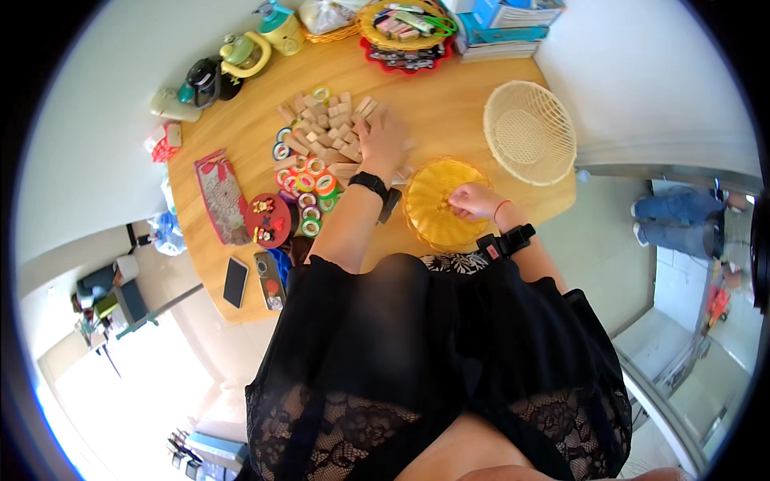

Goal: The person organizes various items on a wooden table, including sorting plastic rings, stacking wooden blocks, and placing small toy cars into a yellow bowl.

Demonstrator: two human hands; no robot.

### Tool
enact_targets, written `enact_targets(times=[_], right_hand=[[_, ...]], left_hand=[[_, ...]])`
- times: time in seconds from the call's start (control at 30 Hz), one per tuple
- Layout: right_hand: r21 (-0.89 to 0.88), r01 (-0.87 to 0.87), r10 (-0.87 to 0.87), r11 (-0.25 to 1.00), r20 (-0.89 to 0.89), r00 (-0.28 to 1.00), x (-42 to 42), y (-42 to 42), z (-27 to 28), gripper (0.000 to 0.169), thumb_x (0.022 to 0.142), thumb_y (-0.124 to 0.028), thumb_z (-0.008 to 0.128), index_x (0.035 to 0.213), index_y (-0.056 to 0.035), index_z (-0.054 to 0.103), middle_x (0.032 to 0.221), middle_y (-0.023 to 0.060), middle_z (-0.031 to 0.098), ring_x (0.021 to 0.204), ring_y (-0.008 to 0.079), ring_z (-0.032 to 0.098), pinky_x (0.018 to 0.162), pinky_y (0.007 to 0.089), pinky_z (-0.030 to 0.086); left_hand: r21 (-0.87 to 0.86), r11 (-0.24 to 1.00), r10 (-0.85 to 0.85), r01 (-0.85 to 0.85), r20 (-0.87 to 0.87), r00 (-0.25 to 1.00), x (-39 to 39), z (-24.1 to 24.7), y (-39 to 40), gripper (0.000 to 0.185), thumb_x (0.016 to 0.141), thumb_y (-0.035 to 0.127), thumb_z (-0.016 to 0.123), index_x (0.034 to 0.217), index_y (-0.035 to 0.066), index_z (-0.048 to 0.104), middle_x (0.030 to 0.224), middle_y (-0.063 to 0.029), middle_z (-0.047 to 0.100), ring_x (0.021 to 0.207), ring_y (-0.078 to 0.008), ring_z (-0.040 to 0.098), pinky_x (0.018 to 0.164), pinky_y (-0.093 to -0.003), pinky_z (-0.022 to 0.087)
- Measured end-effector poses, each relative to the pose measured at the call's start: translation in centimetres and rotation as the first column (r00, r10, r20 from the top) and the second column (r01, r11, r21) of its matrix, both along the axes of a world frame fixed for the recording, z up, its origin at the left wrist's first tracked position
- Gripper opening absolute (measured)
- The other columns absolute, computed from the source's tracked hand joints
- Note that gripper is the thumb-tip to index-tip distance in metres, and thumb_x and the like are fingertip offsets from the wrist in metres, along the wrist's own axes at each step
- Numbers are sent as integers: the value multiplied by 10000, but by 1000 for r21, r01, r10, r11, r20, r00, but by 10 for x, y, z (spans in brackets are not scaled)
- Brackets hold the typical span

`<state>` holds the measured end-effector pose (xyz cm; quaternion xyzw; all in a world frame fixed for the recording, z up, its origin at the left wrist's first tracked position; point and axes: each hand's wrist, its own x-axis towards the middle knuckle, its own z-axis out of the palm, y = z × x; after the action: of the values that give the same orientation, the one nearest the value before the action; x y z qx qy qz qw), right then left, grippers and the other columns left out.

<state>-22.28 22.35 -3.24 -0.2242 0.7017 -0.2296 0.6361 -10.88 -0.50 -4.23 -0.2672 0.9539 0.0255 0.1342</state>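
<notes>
My left hand point(382, 139), slightly blurred, rests at the right side of a heap of small wooden blocks point(328, 129) on the wooden table point(448, 99). Whether its fingers hold a block cannot be told. Below the heap lie many rolls of coloured tape point(316, 165). My right hand point(472, 201) is over the yellow woven basket point(436, 219), its fingers curled at the middle; what they grip there is unclear. A cream woven basket point(529, 132) stands to the right of the yellow one.
A floral pouch point(222, 198), a round red box point(268, 220) and two phones point(235, 282) lie on the left. Bottles point(204, 81) line the back left edge. Trays of pens and small items point(406, 27) and stacked folders point(505, 36) stand behind. Another person's legs point(680, 222) show at far right.
</notes>
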Motion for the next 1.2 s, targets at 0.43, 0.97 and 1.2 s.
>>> enact_targets(times=[0.43,0.97,1.2], right_hand=[[37,-372,228,927,-846,482,-28,-32,-3,432,813,-389,630,951,19,648,926,254,654,812,390,633,726,434,499],[-33,-712,386,701,-822,418,94,-134,-30,342,740,-168,712,1055,-69,621,1067,172,606,991,352,583,839,408,497],[-220,-434,186,874,-673,716,10,-147,-7,290,840,-197,648,1101,-80,599,1008,139,642,869,261,626,745,358,517]], left_hand=[[-14,985,174,-174,-3,985,76,4,-34,617,829,424,631,1393,283,424,1544,29,255,1442,-226,171,1046,-724,136],[224,966,-59,129,-294,954,113,0,-22,372,778,272,661,1149,294,644,1402,-12,468,1402,-243,271,1075,-661,166],[333,942,67,28,-268,961,96,30,-40,418,798,260,659,1212,240,608,1420,-26,448,1389,-257,292,1095,-615,200]])
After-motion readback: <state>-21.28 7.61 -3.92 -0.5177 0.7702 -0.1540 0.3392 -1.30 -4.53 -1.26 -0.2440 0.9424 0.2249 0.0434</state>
